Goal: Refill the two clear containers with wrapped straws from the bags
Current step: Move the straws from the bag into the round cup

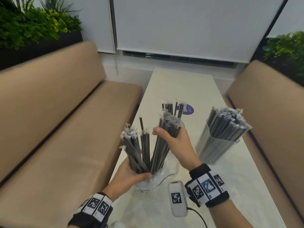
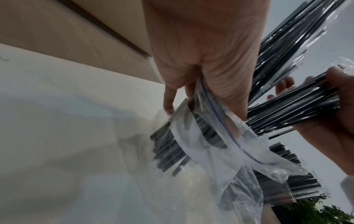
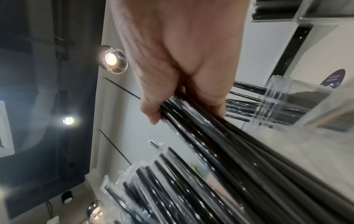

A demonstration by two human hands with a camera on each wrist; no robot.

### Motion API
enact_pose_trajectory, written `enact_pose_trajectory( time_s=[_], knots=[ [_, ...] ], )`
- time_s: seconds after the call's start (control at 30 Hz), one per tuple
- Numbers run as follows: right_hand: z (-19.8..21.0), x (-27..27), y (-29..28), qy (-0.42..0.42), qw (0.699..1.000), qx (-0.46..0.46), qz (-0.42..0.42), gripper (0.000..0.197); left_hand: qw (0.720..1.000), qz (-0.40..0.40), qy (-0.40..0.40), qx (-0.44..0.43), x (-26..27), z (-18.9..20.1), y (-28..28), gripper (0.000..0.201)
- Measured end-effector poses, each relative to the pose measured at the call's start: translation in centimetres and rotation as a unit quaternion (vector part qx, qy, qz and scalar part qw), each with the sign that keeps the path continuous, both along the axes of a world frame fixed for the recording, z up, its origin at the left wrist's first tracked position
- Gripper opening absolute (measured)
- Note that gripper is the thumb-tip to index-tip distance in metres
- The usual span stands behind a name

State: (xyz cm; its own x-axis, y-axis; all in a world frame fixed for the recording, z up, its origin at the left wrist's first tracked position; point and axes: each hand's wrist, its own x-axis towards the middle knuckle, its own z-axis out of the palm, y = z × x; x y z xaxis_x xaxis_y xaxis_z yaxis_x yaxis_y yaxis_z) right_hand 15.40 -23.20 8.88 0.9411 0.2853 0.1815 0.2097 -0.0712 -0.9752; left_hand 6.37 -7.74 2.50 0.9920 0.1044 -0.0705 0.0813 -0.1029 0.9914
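Tan padded benches (image 1: 69,112) either side, white roller blind (image 1: 189,25) ahead (nearly down), leafy planters (image 1: 32,25) behind.

Centre frame, we note our right hand (image 3: 182,63) gripping a bundle of wrapped straws (image 3: 220,136); clear container (image 3: 298,106) at right; ceiling lamps (image 3: 112,59) at left.

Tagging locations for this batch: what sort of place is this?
Probably a café or restaurant booth: tan padded benches flank a narrow pale table, planters stand behind the seats, and a clear container holds wrapped straws.
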Motion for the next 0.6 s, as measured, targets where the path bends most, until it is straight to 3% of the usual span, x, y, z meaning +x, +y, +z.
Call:
enact_pose_trajectory(
  time_s=[0.23,0.3,0.43,0.6],
  knots=[
    [1.5,0.5,-0.5,-0.024,0.999,0.022,-0.014,0.017,0.999,-0.008,0.013,0.028,1.4,-0.6,0.3,0.053],
    [1.0,0.4,-0.4,0.005,1.000,0.005,-0.005,0.005,0.999,-0.025,0.000,0.032,1.8,-0.3,0.3,0.059],
    [-0.2,-0.5,0.1,0.042,0.999,-0.005,-0.010,0.014,0.998,-0.048,-0.016,0.028,2.1,0.1,0.2,0.070],
    [2.1,-0.9,-0.7,-0.010,0.999,0.005,-0.031,0.009,0.998,-0.046,-0.013,0.029,2.2,-0.4,0.4,0.071]
  ],
)
